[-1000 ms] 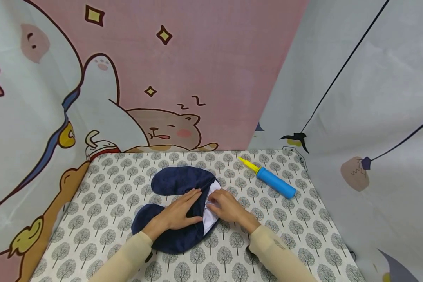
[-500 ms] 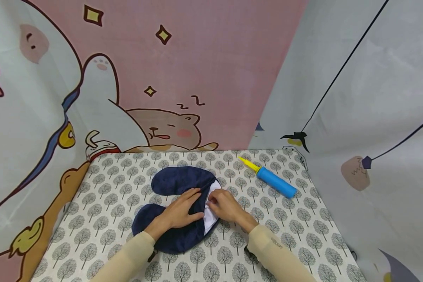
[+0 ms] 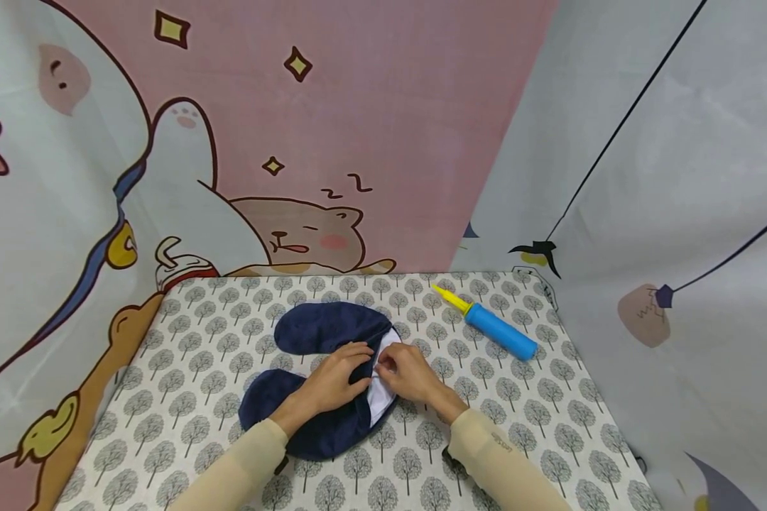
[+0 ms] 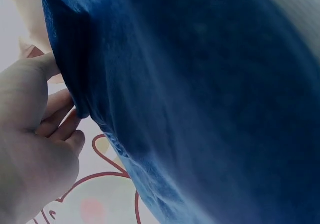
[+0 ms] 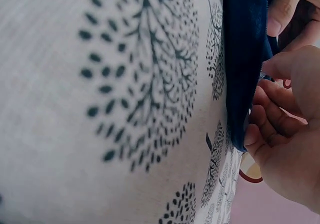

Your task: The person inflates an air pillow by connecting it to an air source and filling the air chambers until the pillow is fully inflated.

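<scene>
A navy, U-shaped neck pillow (image 3: 322, 326) lies flat, its open ends toward the left. Along its curved right side the cover is parted, showing a white inner layer (image 3: 380, 406). My left hand (image 3: 332, 383) lies across the pillow and holds the navy edge of the opening, thumb toward me. In the left wrist view the navy cover (image 4: 200, 108) fills most of the picture, fingers at its edge. My right hand (image 3: 410, 370) pinches at the white layer with thumb and forefinger; what small part sits between them I cannot tell. A zip edge (image 5: 267, 18) shows in the right wrist view.
A blue hand pump (image 3: 500, 331) with a yellow nozzle (image 3: 450, 298) lies at the back right of the table. The tree-print tablecloth (image 3: 185, 369) covers the table. Cartoon-printed curtains (image 3: 383, 128) stand close behind and at both sides.
My left hand's fingers have drawn in and shifted slightly right, onto the edge of the opening. The right hand stays almost in place at the white layer. Pillow and pump have not moved.
</scene>
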Motion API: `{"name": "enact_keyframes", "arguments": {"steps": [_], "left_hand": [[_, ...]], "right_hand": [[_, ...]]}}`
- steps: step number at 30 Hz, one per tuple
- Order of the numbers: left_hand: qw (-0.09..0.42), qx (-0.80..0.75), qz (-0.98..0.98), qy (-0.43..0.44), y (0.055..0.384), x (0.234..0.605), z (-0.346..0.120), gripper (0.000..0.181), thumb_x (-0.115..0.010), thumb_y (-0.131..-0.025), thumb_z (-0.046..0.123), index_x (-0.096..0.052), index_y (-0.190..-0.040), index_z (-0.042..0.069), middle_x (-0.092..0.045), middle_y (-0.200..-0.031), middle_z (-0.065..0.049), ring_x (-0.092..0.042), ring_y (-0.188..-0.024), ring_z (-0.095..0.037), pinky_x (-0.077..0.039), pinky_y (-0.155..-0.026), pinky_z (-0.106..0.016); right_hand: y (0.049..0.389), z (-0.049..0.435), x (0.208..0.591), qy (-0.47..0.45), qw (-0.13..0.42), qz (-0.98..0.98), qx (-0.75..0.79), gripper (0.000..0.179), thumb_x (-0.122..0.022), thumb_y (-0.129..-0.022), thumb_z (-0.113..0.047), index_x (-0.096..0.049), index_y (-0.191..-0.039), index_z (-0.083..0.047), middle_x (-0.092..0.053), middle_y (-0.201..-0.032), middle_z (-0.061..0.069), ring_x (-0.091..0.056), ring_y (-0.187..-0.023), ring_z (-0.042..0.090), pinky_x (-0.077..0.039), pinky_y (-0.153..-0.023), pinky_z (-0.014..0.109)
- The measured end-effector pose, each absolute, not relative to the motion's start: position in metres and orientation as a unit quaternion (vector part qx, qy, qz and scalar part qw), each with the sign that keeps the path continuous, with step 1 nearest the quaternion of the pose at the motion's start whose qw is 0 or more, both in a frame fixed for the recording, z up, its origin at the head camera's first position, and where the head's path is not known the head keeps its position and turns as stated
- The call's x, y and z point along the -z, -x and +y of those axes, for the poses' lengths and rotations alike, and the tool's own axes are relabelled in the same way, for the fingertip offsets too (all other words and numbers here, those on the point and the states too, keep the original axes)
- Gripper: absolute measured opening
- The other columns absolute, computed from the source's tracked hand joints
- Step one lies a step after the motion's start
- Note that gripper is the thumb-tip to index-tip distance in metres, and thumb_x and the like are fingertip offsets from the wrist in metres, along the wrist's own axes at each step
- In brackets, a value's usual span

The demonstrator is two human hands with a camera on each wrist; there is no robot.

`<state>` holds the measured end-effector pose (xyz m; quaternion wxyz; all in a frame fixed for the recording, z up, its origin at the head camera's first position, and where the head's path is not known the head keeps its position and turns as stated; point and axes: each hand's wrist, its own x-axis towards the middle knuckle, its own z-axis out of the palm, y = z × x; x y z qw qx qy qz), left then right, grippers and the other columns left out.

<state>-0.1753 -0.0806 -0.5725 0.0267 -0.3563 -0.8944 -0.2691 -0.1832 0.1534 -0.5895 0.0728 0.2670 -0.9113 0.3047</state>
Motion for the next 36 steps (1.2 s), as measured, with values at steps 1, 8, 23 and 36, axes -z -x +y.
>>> {"name": "enact_keyframes", "arguments": {"steps": [1, 8, 23, 36], "left_hand": [[0.022, 0.272, -0.894, 0.354, 0.175, 0.572, -0.081, 0.048, -0.087, -0.1, 0.018, -0.075, -0.141, -0.004, -0.073, -0.151, -0.019, -0.063, -0.151, -0.04, -0.053, -0.125, -0.055], [0.022, 0.293, -0.888, 0.354, 0.177, 0.576, -0.084, 0.046, -0.086, -0.098, 0.011, -0.074, -0.14, -0.004, -0.072, -0.149, -0.023, -0.066, -0.146, -0.04, -0.055, -0.123, -0.057], [0.056, 0.333, -0.879, 0.338, 0.182, 0.573, -0.071, 0.025, -0.082, -0.101, 0.013, -0.084, -0.124, 0.003, -0.076, -0.135, -0.016, -0.068, -0.132, -0.038, -0.058, -0.113, -0.055], [0.076, 0.348, -0.872, 0.334, 0.193, 0.579, -0.067, 0.017, -0.087, -0.1, 0.018, -0.084, -0.114, 0.008, -0.083, -0.121, -0.011, -0.075, -0.12, -0.033, -0.062, -0.106, -0.052]], "right_hand": [[0.183, 0.153, 0.589, -0.267, 0.072, -0.913, -0.299, 0.004, -0.082, -0.096, -0.013, -0.082, -0.096, -0.009, -0.072, -0.084, -0.001, -0.063, -0.073, 0.007, -0.05, -0.068, 0.021], [0.185, 0.152, 0.591, -0.269, 0.053, -0.915, -0.297, 0.008, -0.079, -0.101, -0.014, -0.082, -0.098, -0.007, -0.071, -0.085, -0.002, -0.059, -0.074, 0.004, -0.049, -0.068, 0.02], [0.178, 0.16, 0.586, -0.266, 0.066, -0.895, -0.352, 0.008, -0.07, -0.112, -0.015, -0.074, -0.114, -0.008, -0.07, -0.098, 0.002, -0.062, -0.083, 0.008, -0.053, -0.073, 0.024], [0.177, 0.16, 0.584, -0.272, 0.082, -0.889, -0.359, 0.007, -0.075, -0.11, -0.014, -0.075, -0.113, -0.008, -0.07, -0.098, 0.0, -0.061, -0.084, 0.004, -0.055, -0.074, 0.022]]}}
